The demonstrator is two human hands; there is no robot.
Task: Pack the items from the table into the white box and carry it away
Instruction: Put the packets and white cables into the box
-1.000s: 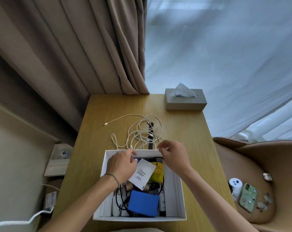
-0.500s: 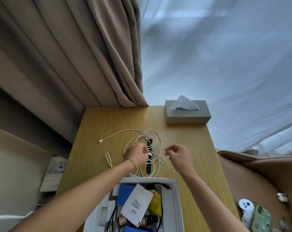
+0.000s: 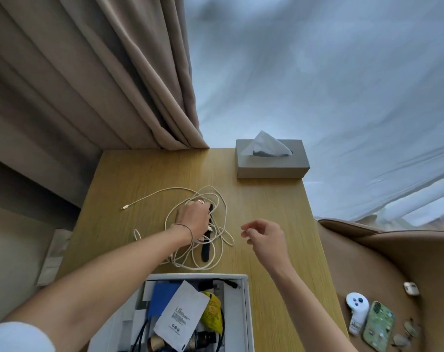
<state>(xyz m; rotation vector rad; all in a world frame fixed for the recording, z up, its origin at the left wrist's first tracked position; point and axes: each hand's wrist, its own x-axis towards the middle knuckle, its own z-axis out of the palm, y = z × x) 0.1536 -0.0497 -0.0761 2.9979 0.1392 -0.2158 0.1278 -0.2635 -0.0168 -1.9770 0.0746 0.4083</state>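
Observation:
A tangle of white cable [image 3: 222,217] lies in the middle of the wooden table [image 3: 266,212], with a black strap-like item [image 3: 206,250] inside it. My left hand [image 3: 194,218] rests on the tangle, its fingers curled down into the cable loops. My right hand [image 3: 265,236] hovers to the right of the cable, fingers loosely bent, holding nothing. The white box [image 3: 243,308] sits at the table's near edge and holds a white packet [image 3: 182,316], a yellow sachet [image 3: 213,313], a blue item [image 3: 159,298] and dark cables.
A grey tissue box [image 3: 271,163] stands at the table's far right corner. Brown curtains [image 3: 101,85] hang behind on the left. A tan armchair [image 3: 383,270] on the right carries a green phone [image 3: 378,326], a white device [image 3: 356,311] and small items.
My view has tilted up, so the box sits lower in frame. My left hand has reached farther into the cable tangle. My right hand has drifted right, away from the cable.

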